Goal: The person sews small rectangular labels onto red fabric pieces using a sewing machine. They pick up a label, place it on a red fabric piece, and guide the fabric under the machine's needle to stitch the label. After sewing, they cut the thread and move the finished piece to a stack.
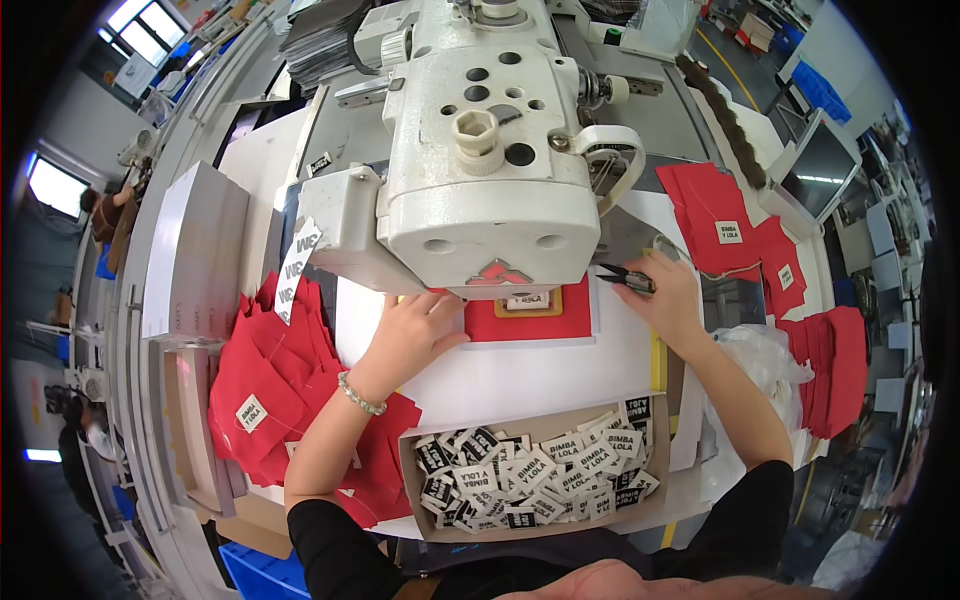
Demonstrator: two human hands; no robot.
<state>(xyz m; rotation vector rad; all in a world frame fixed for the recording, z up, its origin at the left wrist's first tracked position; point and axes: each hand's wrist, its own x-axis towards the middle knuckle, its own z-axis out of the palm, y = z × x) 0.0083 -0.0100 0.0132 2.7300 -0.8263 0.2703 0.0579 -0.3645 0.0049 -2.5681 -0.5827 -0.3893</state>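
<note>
A red fabric piece (555,326) lies on the white plate under the head of a large white sewing machine (490,215). A small white label with dark print (527,300) sits on it inside a yellowish frame (562,302), partly hidden by the machine. My left hand (418,325), a beaded bracelet at its wrist, rests at the fabric's left edge; its thumb is apart and some fingertips are hidden under the head. To the right of the fabric, my right hand (665,295) holds black thread snips (632,280), blades pointing left.
Nearest me is a cardboard tray (408,470) of loose black and white labels. Red labelled pieces (275,370) heap at left, beside a tall white box (190,260). More red pieces (705,215), a folded red stack (835,370), clear plastic (760,360) and a screen (820,165) stand right.
</note>
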